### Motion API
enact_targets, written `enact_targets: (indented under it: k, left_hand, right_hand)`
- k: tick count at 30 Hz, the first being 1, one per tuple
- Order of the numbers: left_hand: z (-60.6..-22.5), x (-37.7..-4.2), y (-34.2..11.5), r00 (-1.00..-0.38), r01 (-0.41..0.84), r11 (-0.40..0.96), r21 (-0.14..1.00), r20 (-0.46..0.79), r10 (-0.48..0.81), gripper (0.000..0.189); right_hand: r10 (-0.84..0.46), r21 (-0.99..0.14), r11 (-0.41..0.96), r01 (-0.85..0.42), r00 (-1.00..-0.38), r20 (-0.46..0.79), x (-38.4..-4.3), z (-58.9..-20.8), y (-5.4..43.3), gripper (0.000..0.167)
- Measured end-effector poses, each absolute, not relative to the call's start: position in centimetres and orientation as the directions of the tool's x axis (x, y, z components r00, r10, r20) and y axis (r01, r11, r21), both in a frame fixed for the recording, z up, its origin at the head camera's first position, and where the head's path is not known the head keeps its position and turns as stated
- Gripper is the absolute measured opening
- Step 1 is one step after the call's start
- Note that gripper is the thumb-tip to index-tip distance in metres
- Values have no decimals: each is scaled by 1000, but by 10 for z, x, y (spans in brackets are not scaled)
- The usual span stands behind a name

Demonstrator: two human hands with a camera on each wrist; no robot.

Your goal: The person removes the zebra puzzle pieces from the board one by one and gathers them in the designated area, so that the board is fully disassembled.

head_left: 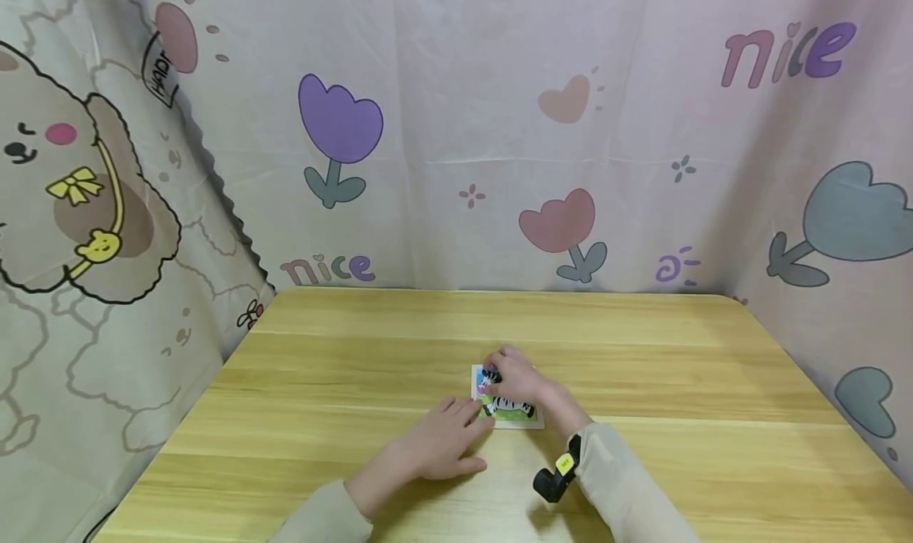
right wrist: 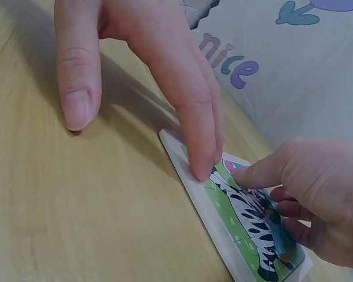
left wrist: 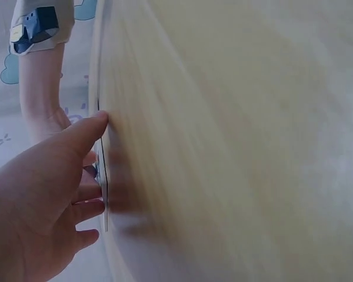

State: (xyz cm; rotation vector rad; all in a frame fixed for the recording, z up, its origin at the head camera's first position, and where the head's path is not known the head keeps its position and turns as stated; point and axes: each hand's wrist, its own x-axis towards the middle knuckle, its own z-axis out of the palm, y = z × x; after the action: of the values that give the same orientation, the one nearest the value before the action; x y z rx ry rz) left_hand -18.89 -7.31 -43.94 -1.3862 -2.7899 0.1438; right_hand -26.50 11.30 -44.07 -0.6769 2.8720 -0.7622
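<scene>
While printed cloth [head_left: 442, 226] reads "nice" [head_left: 800, 55], left hand [head_left: 444, 440] spread, touching zebra puzzle [head_left: 512, 408], right hand [head_left: 518, 377] pinching a piece [right wrist: 272, 213]

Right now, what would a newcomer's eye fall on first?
Probably the flat, white-bordered board showing a black-and-white zebra, on the yellowish wood-grain table, with the bare left hand and right hand on it. Next, the large purple tulip print on the pale fabric backdrop, left of centre.

Spreads out as a table [head_left: 321, 353] in yellowish wood grain — bears a white-bordered zebra board [head_left: 509, 406], lying flat.
</scene>
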Motion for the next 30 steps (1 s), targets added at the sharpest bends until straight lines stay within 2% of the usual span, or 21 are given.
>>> enact_targets:
  k: [5, 10, 30]
  left_hand:
    - [-441, -190, -74, -602, 787, 591, -175, -12, 798, 65]
    - [-442, -191, -74, -605, 782, 589, -204, -21, 796, 66]
    - [-439, -187, -72, -617, 776, 596, -205, -53, 785, 64]
  right_hand:
    - [-465, -481, 763, -432, -884, 56, -264, -439, 113, 36]
    - [-464, -476, 766, -432, -884, 55, -264, -439, 113, 35]
    - [-482, -483, 768, -420, -876, -5, -267, -437, 113, 34]
